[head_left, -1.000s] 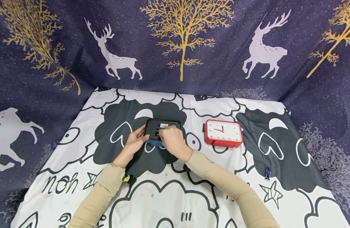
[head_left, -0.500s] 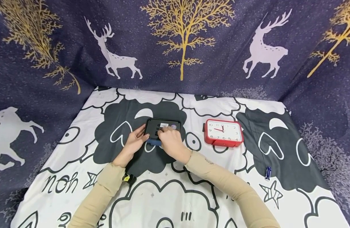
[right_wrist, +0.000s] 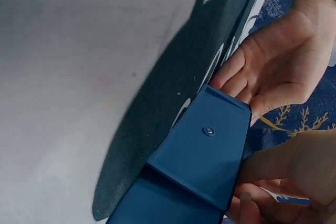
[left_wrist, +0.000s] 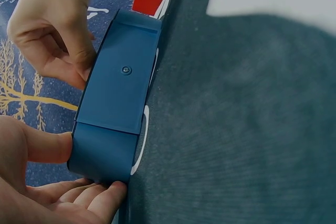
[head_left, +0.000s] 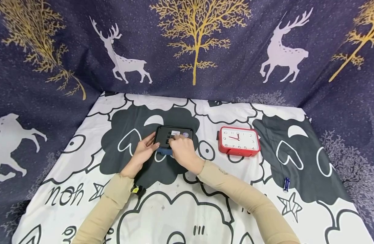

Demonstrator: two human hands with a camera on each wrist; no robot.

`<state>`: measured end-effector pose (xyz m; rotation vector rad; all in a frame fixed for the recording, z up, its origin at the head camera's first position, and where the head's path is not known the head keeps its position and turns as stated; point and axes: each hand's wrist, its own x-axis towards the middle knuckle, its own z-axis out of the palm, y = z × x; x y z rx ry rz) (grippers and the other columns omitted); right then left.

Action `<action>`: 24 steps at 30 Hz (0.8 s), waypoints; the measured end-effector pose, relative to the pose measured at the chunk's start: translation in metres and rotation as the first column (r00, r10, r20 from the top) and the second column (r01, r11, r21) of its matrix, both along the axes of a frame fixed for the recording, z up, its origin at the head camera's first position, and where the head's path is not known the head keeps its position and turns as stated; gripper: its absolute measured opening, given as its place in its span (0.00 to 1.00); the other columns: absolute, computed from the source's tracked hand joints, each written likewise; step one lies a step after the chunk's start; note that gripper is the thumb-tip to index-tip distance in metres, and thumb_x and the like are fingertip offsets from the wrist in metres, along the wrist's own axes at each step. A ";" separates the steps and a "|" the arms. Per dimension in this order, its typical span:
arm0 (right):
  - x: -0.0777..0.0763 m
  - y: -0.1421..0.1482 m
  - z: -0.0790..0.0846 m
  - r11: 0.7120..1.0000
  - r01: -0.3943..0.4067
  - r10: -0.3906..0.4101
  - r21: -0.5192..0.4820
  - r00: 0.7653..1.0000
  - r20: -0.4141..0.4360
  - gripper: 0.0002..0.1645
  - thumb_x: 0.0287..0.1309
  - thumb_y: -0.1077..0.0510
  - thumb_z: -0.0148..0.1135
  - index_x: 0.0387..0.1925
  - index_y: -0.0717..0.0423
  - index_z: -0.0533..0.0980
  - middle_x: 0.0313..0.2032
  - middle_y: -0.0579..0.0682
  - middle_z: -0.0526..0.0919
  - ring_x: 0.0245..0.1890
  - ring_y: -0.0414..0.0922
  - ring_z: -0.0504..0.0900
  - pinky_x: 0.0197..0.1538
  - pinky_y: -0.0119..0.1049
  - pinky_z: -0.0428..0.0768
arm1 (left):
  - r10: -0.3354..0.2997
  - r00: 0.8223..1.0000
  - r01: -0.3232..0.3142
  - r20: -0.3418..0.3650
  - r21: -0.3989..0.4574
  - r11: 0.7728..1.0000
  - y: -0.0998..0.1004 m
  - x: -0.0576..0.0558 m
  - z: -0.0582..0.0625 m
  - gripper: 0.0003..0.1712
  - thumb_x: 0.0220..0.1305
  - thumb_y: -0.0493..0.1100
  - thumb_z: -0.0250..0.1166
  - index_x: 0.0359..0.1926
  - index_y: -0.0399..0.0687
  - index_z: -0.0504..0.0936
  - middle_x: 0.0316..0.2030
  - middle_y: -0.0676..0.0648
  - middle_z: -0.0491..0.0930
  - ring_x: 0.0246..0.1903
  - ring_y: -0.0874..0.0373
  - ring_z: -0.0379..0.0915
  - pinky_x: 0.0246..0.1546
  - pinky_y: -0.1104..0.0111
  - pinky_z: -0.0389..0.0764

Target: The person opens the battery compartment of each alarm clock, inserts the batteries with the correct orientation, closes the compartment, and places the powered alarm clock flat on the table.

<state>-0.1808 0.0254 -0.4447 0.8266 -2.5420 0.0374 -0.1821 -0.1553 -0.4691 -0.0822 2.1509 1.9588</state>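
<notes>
A blue alarm clock [head_left: 165, 151] lies face down on the patterned cloth, its black back [head_left: 177, 130] upward with a white label and a round purple sticker. My left hand [head_left: 143, 150] holds its left end; in the left wrist view the thumb rests along the back's edge and the fingers reach around the end. My right hand [head_left: 185, 152] bends over the middle of the back, thumb and curled fingers pinching at the row of small dark knobs [head_left: 169, 137]. The fingertips hide the knob they pinch. Both wrist views show the clock's blue side [left_wrist: 113, 98] with one screw.
To the right of the hands a red alarm clock [head_left: 239, 141] lies face up. A blue battery [head_left: 286, 184] lies further right and nearer. Dark cloth with deer and trees [head_left: 194, 44] hangs behind the table. A black strap [head_left: 138, 190] sits at the left wrist.
My right hand has shifted slightly left and its fingers have turned a little on the clock's back, baring more of the purple sticker. The left hand and the clock stay in place.
</notes>
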 end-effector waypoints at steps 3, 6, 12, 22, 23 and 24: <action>0.000 -0.001 0.001 1.000 -0.002 0.002 0.010 1.000 0.004 0.09 0.45 0.62 0.73 0.33 0.52 0.85 0.29 0.49 0.85 0.26 0.44 0.81 0.21 0.34 0.78 | 0.002 1.000 -0.002 0.003 0.007 1.000 0.001 0.000 0.000 0.35 0.70 0.32 0.52 0.74 0.37 0.50 0.74 0.36 0.51 0.73 0.46 0.50 0.69 0.60 0.59; 0.002 -0.002 0.001 0.999 -0.003 0.003 0.039 1.000 -0.007 0.14 0.41 0.58 0.78 0.34 0.52 0.85 0.30 0.50 0.85 0.29 0.44 0.82 0.23 0.34 0.79 | -0.001 1.000 0.001 0.007 0.015 1.000 0.001 0.000 -0.001 0.35 0.70 0.32 0.52 0.75 0.37 0.50 0.74 0.36 0.51 0.73 0.46 0.50 0.69 0.60 0.59; 0.003 -0.001 0.000 0.998 0.012 -0.010 0.060 0.999 -0.035 0.14 0.41 0.56 0.78 0.34 0.51 0.85 0.30 0.49 0.84 0.29 0.44 0.81 0.22 0.34 0.78 | -0.001 1.000 0.001 0.008 0.012 1.000 0.002 0.000 0.000 0.36 0.70 0.33 0.52 0.75 0.37 0.50 0.74 0.36 0.51 0.73 0.46 0.49 0.69 0.59 0.59; -0.001 0.001 0.001 1.000 -0.004 0.004 0.009 1.000 0.011 0.08 0.48 0.64 0.69 0.32 0.52 0.85 0.30 0.49 0.85 0.29 0.44 0.82 0.22 0.34 0.79 | 0.002 1.000 -0.002 0.014 0.008 1.000 0.001 0.000 0.001 0.36 0.71 0.33 0.52 0.75 0.38 0.50 0.74 0.37 0.50 0.73 0.46 0.49 0.69 0.60 0.60; -0.001 0.001 0.001 1.000 -0.006 0.005 0.003 1.000 0.013 0.08 0.48 0.64 0.69 0.32 0.52 0.85 0.30 0.49 0.85 0.29 0.44 0.82 0.22 0.34 0.78 | 0.002 1.000 -0.002 0.015 0.009 1.000 0.001 0.000 0.001 0.36 0.71 0.33 0.52 0.75 0.39 0.50 0.74 0.37 0.50 0.73 0.46 0.49 0.69 0.60 0.60; -0.001 0.001 0.000 1.000 -0.006 0.006 -0.002 1.000 0.015 0.08 0.48 0.64 0.69 0.32 0.51 0.85 0.30 0.49 0.85 0.29 0.44 0.82 0.21 0.34 0.78 | 0.003 1.000 -0.003 0.016 0.006 1.000 0.001 0.001 0.001 0.36 0.71 0.33 0.52 0.75 0.39 0.50 0.74 0.37 0.50 0.73 0.46 0.49 0.69 0.60 0.60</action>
